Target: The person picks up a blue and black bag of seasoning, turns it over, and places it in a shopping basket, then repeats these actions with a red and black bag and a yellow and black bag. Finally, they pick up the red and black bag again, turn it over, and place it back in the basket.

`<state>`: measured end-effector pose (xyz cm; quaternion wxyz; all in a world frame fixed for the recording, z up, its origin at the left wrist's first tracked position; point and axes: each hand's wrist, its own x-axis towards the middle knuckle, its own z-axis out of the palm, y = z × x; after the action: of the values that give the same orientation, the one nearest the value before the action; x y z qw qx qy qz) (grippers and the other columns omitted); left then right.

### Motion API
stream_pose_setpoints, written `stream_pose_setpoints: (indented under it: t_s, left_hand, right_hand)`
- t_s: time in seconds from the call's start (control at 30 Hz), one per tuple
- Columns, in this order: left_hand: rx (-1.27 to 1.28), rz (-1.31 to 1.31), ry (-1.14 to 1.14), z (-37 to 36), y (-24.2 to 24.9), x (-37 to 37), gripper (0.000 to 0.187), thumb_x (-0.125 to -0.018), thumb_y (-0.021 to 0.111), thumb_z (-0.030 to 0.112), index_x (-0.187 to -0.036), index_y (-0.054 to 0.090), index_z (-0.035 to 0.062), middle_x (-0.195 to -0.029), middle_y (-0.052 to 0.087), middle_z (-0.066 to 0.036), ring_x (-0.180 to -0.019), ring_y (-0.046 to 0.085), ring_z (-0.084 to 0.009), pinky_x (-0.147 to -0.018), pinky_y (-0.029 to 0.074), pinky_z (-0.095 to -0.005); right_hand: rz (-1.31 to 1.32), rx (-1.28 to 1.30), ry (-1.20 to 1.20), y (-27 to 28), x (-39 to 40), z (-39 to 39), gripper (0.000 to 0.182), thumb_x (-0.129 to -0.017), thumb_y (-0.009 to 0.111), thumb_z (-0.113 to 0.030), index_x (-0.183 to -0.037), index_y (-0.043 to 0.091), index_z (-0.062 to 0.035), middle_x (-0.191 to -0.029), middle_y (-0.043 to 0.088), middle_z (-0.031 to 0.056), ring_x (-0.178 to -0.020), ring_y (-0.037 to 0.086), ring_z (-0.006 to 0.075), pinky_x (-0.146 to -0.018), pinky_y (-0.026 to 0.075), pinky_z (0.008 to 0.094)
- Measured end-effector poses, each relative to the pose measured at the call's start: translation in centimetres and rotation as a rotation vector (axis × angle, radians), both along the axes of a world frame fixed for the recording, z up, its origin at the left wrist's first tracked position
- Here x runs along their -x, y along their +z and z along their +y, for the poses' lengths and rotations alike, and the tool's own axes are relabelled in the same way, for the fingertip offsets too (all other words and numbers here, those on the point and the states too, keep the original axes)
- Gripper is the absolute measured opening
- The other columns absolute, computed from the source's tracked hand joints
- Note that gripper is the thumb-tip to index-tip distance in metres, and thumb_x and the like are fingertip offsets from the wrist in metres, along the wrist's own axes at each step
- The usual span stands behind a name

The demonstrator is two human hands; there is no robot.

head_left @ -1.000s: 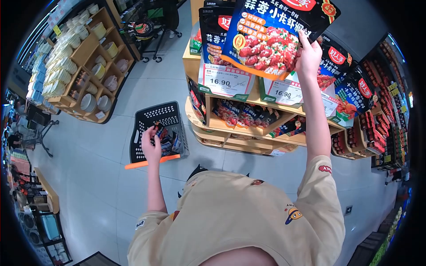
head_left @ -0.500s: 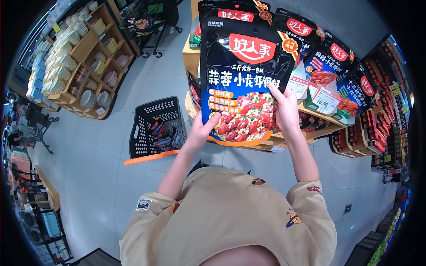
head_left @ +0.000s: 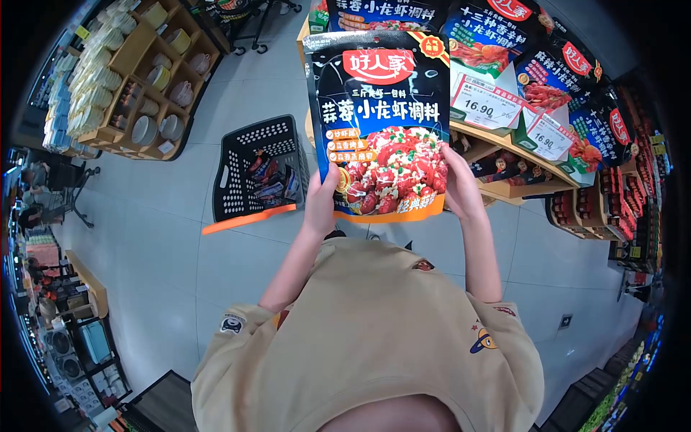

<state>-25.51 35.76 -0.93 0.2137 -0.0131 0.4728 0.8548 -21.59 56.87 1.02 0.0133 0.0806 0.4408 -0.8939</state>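
1. Seasoning packet [head_left: 380, 122] held upright in front of the chest, above the floor, near the basket [head_left: 255, 176].
2. Left hand [head_left: 322, 205] and right hand [head_left: 459, 189] clamped on lower corners.
3. Likely light, floppy, glossy and slippery; best pinched along side seams.

Glossy plastic seasoning pouch [head_left: 381, 122] at upper centre; matt black perforated plastic basket [head_left: 248, 155] to its left; smooth, faintly shiny tiled floor [head_left: 165, 237]; light wooden shelves [head_left: 504, 147] with paper price tags [head_left: 484, 101].
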Motion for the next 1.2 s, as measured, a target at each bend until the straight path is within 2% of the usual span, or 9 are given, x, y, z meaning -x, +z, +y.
stream_pose_setpoints:
  t_s: [0.63, 0.7, 0.73, 0.8, 0.87, 0.93, 1.0, 1.07, 1.2]
  left_hand:
    - [-0.022, 0.079, -0.094, 0.5, -1.1, -0.2, 0.029, -0.087, 0.036, 0.021, -0.106, 0.042, -0.0006, -0.099, 0.054, -0.01, -0.088, 0.055, -0.0145, -0.074, 0.046, -0.0271]
    - [0.055, 0.165, -0.05, 0.5, -1.0, -0.4, 0.031, -0.088, 0.035, 0.023, -0.101, 0.045, -0.0033, -0.094, 0.055, -0.007, -0.082, 0.054, -0.0104, -0.072, 0.042, -0.0235]
    - [0.056, 0.164, -0.048, 0.5, -1.0, -0.6, 0.031, -0.088, 0.035, 0.023, -0.101, 0.045, -0.0033, -0.094, 0.055, -0.007, -0.082, 0.054, -0.0104, -0.072, 0.042, -0.0235]
    - [0.3, 0.326, 0.064, 0.5, -0.9, -1.1, 0.028, -0.087, 0.034, 0.021, -0.097, 0.048, -0.0018, -0.09, 0.057, -0.01, -0.079, 0.056, -0.0144, -0.068, 0.043, -0.0262]
    - [0.451, 0.438, 0.083, 0.7, -0.3, -1.8, 0.026, -0.086, 0.036, 0.019, -0.099, 0.048, -0.0009, -0.088, 0.057, -0.012, -0.077, 0.056, -0.0183, -0.066, 0.043, -0.0284]
    - [0.599, 0.548, 0.096, 1.0, 0.7, -2.6, 0.025, -0.084, 0.038, 0.017, -0.101, 0.048, 0.0, -0.086, 0.058, -0.014, -0.076, 0.056, -0.0222, -0.064, 0.043, -0.0307]
    - [0.782, 0.825, -0.125, 1.4, 2.0, -3.7, 0.034, -0.077, 0.045, 0.015, -0.109, 0.046, 0.0035, -0.094, 0.054, -0.019, -0.083, 0.055, -0.0282, -0.064, 0.045, -0.0332]
    - [0.92, 1.24, -0.057, 2.5, 3.1, -4.9, 0.048, -0.07, 0.053, 0.02, -0.115, 0.043, 0.0063, -0.104, 0.05, -0.02, -0.089, 0.054, -0.0284, -0.065, 0.046, -0.0332]
    - [1.04, 1.267, -0.104, 2.8, 5.0, -6.0, 0.058, -0.062, 0.06, 0.022, -0.115, 0.043, 0.0063, -0.11, 0.049, -0.017, -0.089, 0.054, -0.0292, -0.07, 0.045, -0.0336]
  right_hand:
    - [-0.087, 0.03, -0.008, -2.5, -3.6, -0.8, 0.032, -0.084, 0.043, -0.012, -0.112, 0.039, 0.0026, -0.109, 0.048, 0.01, -0.099, 0.048, 0.0151, -0.084, 0.038, 0.0267]
    - [-0.006, -0.557, -0.218, -2.2, -3.5, -1.6, 0.04, -0.08, 0.048, -0.011, -0.116, 0.034, 0.0004, -0.113, 0.043, 0.0102, -0.105, 0.042, 0.0181, -0.087, 0.034, 0.0301]
    - [-0.006, -0.556, -0.215, -1.9, -3.6, -2.0, 0.04, -0.08, 0.048, -0.011, -0.116, 0.034, 0.0004, -0.113, 0.043, 0.0102, -0.105, 0.042, 0.0181, -0.087, 0.034, 0.0301]
    - [0.06, -1.013, -0.468, -0.9, -4.4, -2.9, 0.051, -0.075, 0.054, -0.01, -0.119, 0.029, -0.0034, -0.119, 0.037, 0.0107, -0.111, 0.034, 0.0206, -0.089, 0.031, 0.0351]
    - [0.067, -0.952, -0.406, 0.8, -5.2, -4.5, 0.058, -0.072, 0.057, -0.011, -0.122, 0.027, -0.0063, -0.123, 0.031, 0.0105, -0.116, 0.028, 0.0216, -0.09, 0.029, 0.0389]
    - [0.095, -0.638, -0.204, 2.6, -5.5, -6.9, 0.059, -0.073, 0.056, -0.01, -0.123, 0.026, -0.0064, -0.124, 0.03, 0.0115, -0.117, 0.027, 0.0209, -0.091, 0.028, 0.0381]
    - [0.107, -0.612, -0.205, 2.8, -5.4, -8.0, 0.059, -0.073, 0.056, -0.009, -0.123, 0.025, -0.0043, -0.123, 0.031, 0.0123, -0.116, 0.028, 0.0213, -0.091, 0.027, 0.0374]
    - [0.12, -0.583, -0.204, 2.8, -5.5, -8.1, 0.06, -0.073, 0.055, -0.008, -0.123, 0.024, -0.0022, -0.122, 0.033, 0.0131, -0.115, 0.029, 0.0217, -0.091, 0.027, 0.0368]
    - [-0.058, -0.171, -0.262, 1.2, -5.7, -6.4, 0.048, -0.078, 0.04, -0.022, -0.117, 0.031, 0.0046, -0.114, 0.042, 0.0154, -0.102, 0.045, 0.0243, -0.086, 0.036, 0.0325]
